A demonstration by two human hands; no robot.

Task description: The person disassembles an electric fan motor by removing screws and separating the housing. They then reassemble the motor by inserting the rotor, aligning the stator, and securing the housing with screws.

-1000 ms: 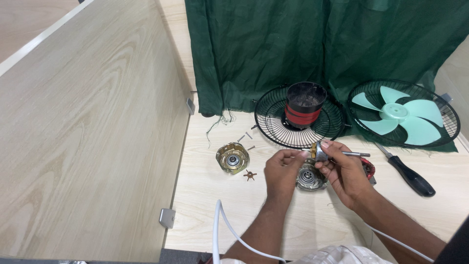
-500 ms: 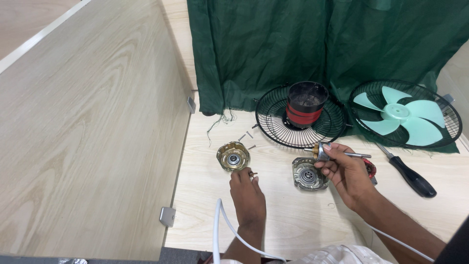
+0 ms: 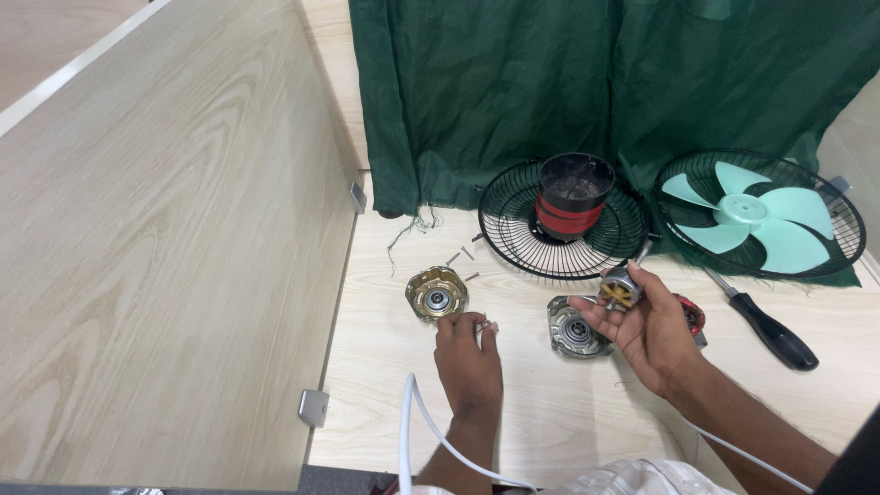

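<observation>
Left hand [image 3: 468, 359] lies palm down on the pale wood desk [image 3: 550, 412], fingertips pinched on a small metal piece [image 3: 485, 325] too tiny to identify, just near of the brass-coloured motor cap [image 3: 436, 293]. Right hand [image 3: 647, 323] is raised palm up, fingers curled around a rotor with copper windings [image 3: 621, 290], its thin shaft [image 3: 640, 253] pointing up and away. Directly left of that hand, a silver motor end cover [image 3: 574, 327] rests on the desk; a red wound part [image 3: 689, 313] shows just behind the palm, mostly hidden. A few loose screws [image 3: 461, 258] lie scattered far of the brass cap. Farther back, a black wire fan guard [image 3: 513, 220] lies flat with a black-and-red motor housing [image 3: 572, 194] standing in its centre. Far right, a second guard [image 3: 848, 220] holds a mint-green fan blade [image 3: 744, 214]. A black-handled screwdriver [image 3: 770, 327] lies at right. Green cloth [image 3: 587, 82] hangs behind. A white cable [image 3: 410, 431] runs along the near edge.
</observation>
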